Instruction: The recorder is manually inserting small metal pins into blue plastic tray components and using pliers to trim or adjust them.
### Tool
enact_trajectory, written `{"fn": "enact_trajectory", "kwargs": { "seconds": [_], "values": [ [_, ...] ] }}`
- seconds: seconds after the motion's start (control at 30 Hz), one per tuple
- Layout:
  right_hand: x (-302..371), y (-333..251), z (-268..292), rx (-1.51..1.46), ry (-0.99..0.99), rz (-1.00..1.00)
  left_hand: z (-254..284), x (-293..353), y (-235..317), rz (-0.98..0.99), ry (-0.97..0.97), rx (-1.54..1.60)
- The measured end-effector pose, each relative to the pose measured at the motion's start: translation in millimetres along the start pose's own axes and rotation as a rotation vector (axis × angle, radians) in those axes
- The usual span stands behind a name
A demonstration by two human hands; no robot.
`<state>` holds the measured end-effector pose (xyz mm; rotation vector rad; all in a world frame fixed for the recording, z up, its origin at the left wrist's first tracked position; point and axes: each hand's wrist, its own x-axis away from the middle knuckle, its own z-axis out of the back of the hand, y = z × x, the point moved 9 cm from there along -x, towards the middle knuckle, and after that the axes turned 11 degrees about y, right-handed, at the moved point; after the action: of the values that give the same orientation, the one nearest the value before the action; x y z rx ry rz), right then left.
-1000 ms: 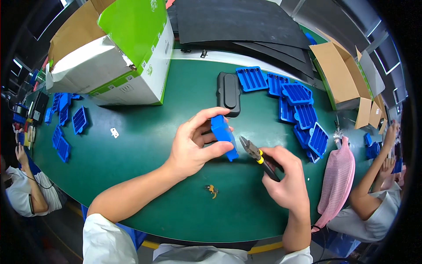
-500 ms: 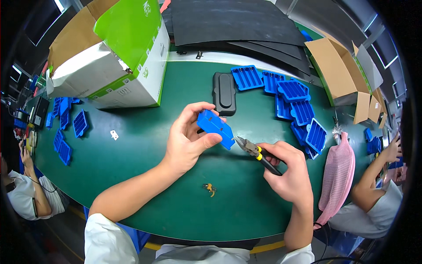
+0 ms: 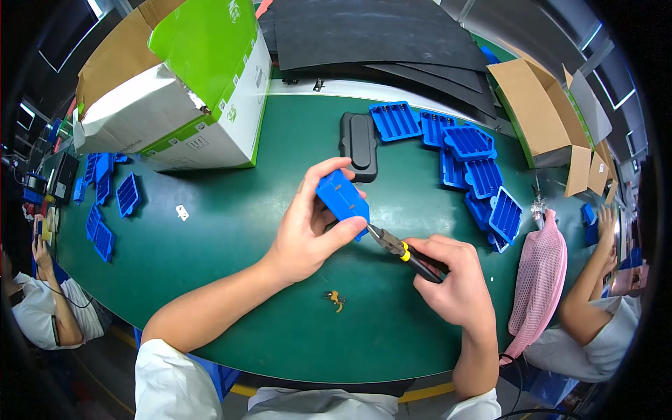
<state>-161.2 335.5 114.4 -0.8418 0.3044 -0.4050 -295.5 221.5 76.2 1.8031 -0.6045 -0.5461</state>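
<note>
My left hand [image 3: 297,234] holds a blue plastic battery holder [image 3: 341,196] between thumb and fingers, tilted above the table, its slotted back showing. In my right hand [image 3: 456,283] is a pair of pliers [image 3: 393,246] with black handles and yellow bands. The pliers' tip meets the lower right corner of the holder, close to my left thumb; what the jaws grip there is too small to make out. Below my hands lie several small brass-coloured metal pieces [image 3: 334,301]. A closed black case [image 3: 359,145] lies just beyond my left hand.
Several blue battery holders [image 3: 483,176] lie piled at the right, others [image 3: 128,195] at the left. A large green-and-white carton [image 3: 210,119] stands far left, an open carton [image 3: 535,115] far right. Black sheets [image 3: 378,35] lie behind. A pink mesh pouch [image 3: 537,273] rests near the right edge.
The pliers have moved slightly left, up to the holder's corner. My left thumb has shifted right along the holder. A small white speck now shows on the table right of my right hand.
</note>
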Motion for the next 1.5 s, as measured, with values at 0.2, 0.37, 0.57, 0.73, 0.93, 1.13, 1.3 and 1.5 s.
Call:
{"fn": "enact_trajectory", "kwargs": {
  "seconds": [0.2,0.37,0.57,0.73,0.93,1.13,1.3,1.5],
  "values": [
    [-0.2,0.3,-2.0,-0.015,-0.012,-0.012,-2.4,1.6,-4.8,0.027,-0.032,-0.023],
    [-1.0,3.3,-1.4,-0.029,0.007,-0.025,0.2,0.8,-6.6,0.036,-0.045,-0.024],
    [-2.2,5.9,-4.9,-0.058,-0.007,-0.056,1.3,-0.2,-4.5,0.03,-0.027,-0.031],
    [-1.9,-4.7,10.8,-0.057,0.07,0.057,-3.0,-2.1,-3.4,0.058,-0.096,0.14],
    [-5.4,8.8,-4.9,0.382,0.289,0.161,8.2,0.9,8.4,-0.201,-0.028,0.005],
    [9.4,0.3,2.2,0.631,0.522,0.431,-31.9,63.2,57.1,-0.237,-0.137,-0.155],
    [73.3,-50.3,13.4,-0.134,0.328,0.44,-5.8,162.4,69.9,-0.285,0.001,-0.279],
    [211.5,-32.5,-56.9,-0.643,0.203,0.221,-5.6,262.0,18.0,-0.192,0.072,-0.239]
  ]
}}
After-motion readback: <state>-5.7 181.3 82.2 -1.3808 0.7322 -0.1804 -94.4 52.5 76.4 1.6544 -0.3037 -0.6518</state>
